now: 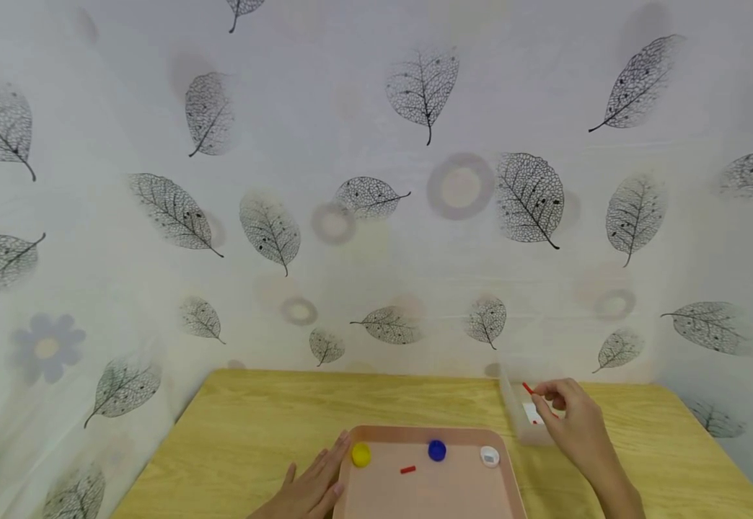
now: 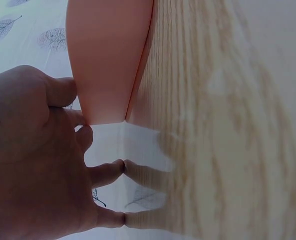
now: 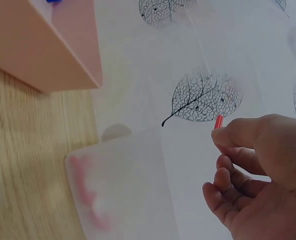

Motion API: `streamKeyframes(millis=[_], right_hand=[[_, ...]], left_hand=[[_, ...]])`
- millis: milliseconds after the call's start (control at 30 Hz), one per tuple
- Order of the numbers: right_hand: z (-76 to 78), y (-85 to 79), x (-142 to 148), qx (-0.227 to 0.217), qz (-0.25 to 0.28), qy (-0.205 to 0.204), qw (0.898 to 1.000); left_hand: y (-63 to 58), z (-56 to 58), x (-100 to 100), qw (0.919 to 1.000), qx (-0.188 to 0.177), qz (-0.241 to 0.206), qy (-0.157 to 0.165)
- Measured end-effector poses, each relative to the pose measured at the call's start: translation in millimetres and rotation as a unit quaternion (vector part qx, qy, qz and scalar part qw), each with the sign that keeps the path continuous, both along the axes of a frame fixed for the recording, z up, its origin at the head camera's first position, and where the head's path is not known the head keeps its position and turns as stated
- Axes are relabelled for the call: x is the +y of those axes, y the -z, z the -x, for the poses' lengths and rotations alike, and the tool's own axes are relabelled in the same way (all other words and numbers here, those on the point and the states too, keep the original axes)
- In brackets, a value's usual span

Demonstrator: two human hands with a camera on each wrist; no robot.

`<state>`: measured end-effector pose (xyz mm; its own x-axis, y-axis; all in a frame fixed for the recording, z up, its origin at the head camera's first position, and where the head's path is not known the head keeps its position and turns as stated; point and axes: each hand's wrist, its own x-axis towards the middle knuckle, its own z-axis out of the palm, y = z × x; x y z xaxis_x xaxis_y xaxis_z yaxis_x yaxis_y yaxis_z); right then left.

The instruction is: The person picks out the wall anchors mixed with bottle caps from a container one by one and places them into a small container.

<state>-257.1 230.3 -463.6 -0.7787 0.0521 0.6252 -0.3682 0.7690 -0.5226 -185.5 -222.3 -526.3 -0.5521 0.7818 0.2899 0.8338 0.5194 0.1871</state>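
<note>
My right hand [image 1: 578, 429] pinches a small red stick [image 1: 528, 388] between thumb and fingertips, above a translucent white box [image 1: 511, 411]. In the right wrist view the stick's end [image 3: 219, 121] sticks out past the thumb. Blurred red shapes show through the box wall [image 3: 123, 165]. My left hand [image 1: 311, 484] touches the left side of a pink tray [image 1: 428, 433]. From the left wrist, its fairly straight fingers [image 2: 108, 172] reach down to the table beside the tray wall [image 2: 108, 60]. Another short red stick [image 1: 407, 470] lies in the tray.
Along the tray's far side sit a yellow round cap [image 1: 360, 455], a blue one [image 1: 437, 450] and a white one [image 1: 490, 456] with a grey square. The wood-grain table [image 1: 253, 418] ends at a leaf-patterned wall covering [image 1: 363, 274].
</note>
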Motion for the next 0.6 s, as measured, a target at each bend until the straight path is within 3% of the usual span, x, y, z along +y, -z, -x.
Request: streamKeyframes(millis=[233,467,600], right_hand=[[4.5,8.3,7.5,-0.011,0.003,0.009,1.000],[11.2,22.6,10.8,-0.016,-0.010,0.008,1.000],[12.6,27.5,12.3,-0.037,-0.008,0.008,0.999]], left_hand=[[-0.3,2.0,0.5,0.9992,-0.035,0.003,-0.017],[6.8,5.4,-0.2,0.9987,0.028,-0.033,0.027],[5.8,4.8,1.9,0.9995,-0.003,-0.032,0.001]])
